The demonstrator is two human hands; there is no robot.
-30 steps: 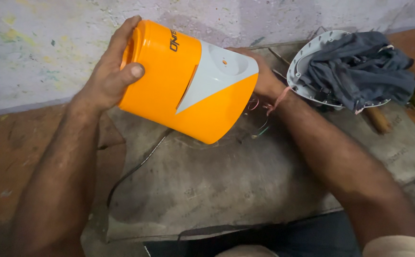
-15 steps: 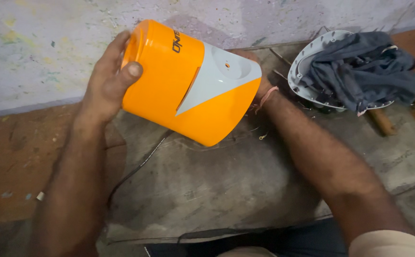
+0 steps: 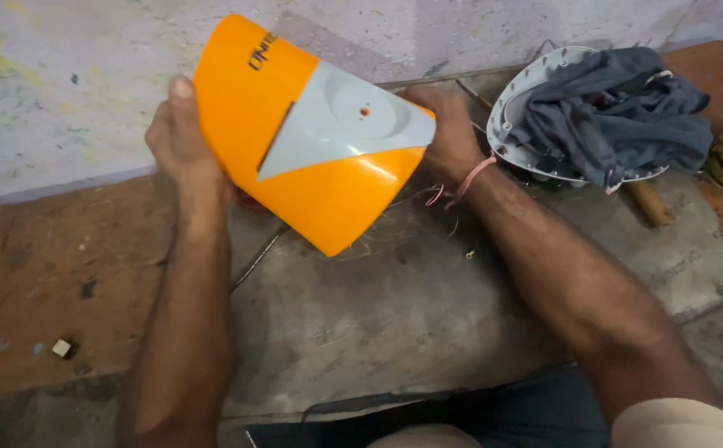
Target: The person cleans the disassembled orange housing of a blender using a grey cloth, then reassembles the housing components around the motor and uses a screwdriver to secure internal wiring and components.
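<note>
Tilted further since half a second before: orange housing point(image 3: 295, 158) rotated so grey front panel point(image 3: 341, 124) faced up more, narrow end now pointing down toward bench slab point(image 3: 428, 332). Held clear of slab, between both palms.

Left hand point(image 3: 180, 145) shifted from top edge to flat against housing's left flank; thumb straight along orange edge, other fingers behind shell, hidden. Clamped on housing by palm pressure. Forearm ran nearly vertical up frame, wrist straight.

Right hand point(image 3: 449, 133) pressed on housing's right end, just past grey panel's tip; fingers curled together around rim, tips hidden behind shell. Pink thread point(image 3: 461, 182) looped at wrist, just below knuckles. Forearm angled in from lower right, elbow out of frame.

Beyond right-hand fingers, well apart: round white cover point(image 3: 515, 108) with dark grey cloth point(image 3: 610, 108) bunched on it. Wooden handle point(image 3: 648, 203) poking out beneath. Thin black wire point(image 3: 254, 261) on slab below left wrist. Small pale block point(image 3: 63, 348) on brown ledge, far from left fingers.
</note>
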